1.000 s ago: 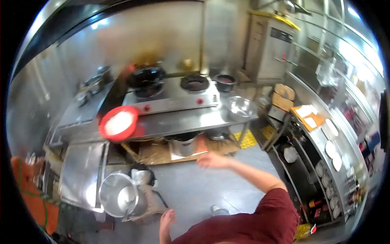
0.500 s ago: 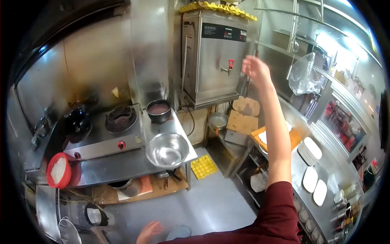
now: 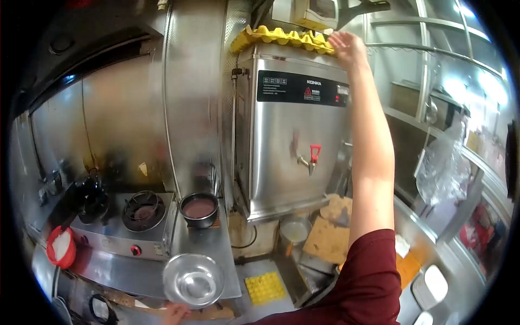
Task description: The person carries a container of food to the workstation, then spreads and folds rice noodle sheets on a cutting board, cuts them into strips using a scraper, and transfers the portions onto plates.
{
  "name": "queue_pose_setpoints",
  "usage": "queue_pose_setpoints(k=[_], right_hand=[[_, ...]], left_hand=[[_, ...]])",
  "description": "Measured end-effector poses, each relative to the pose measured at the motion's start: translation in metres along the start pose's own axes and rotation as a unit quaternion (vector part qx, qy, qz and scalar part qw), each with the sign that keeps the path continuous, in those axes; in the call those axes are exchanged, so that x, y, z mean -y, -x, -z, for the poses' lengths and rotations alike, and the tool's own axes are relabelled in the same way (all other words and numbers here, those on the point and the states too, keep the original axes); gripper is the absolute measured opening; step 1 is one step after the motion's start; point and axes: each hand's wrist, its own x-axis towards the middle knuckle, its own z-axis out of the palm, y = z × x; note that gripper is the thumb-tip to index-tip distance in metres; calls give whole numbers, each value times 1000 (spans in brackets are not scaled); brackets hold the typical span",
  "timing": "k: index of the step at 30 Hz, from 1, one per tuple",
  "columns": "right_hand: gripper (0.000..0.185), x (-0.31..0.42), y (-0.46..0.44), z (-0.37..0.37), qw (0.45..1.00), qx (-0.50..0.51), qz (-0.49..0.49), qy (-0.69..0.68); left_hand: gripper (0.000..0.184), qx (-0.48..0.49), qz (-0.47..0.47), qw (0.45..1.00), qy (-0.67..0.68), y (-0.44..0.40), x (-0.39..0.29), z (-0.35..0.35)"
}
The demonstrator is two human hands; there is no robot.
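My right hand (image 3: 346, 49) is raised to the right end of the yellow egg tray (image 3: 281, 39), which lies on top of the steel water boiler (image 3: 281, 127); its fingertips are beside the tray edge, and whether they grip it is unclear. A red-handled tap (image 3: 313, 157) is on the boiler's front. Low in the view, my left hand (image 3: 176, 312) is at the near rim of an empty metal bowl (image 3: 194, 280) on the steel counter. Its fingers are small and blurred, so their hold cannot be made out.
A black pot (image 3: 199, 210) stands beside the two-burner stove (image 3: 122, 238). At the left is a red basin (image 3: 60, 247) with white contents. Another yellow egg tray (image 3: 264, 288) lies on the floor. Plastic bags (image 3: 445, 162) hang at the right, above white plates (image 3: 429, 287).
The view has turned right and upward toward the boiler. My right arm has risen from over the floor to the egg tray. My left hand now shows by the metal bowl.
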Motion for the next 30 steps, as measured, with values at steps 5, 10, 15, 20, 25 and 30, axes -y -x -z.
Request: queue_pose_setpoints(k=[5, 10, 15, 20, 25, 30], right_hand=[[42, -27, -104, 3, 995, -1, -8, -101], [30, -29, -142, -15, 990, -103, -16, -99], [39, -26, -159, -9, 991, -12, -74, -109], [40, -23, -178, -11, 971, -41, -116, -204], [22, -27, -143, -16, 955, 84, 276, 65], [60, -33, -212, 28, 511, -40, 496, 701]], left_hand=[[32, -179, 17, 984, 6, 1, -29, -58], [34, -229, 33, 969, 88, -7, -68, -121], [38, -228, 53, 972, -1, -36, -131, -123], [43, -201, 73, 976, -29, -60, -158, -119], [41, -223, 61, 973, 5, -68, -182, -123], [37, -225, 96, 970, -14, -65, -160, -134]])
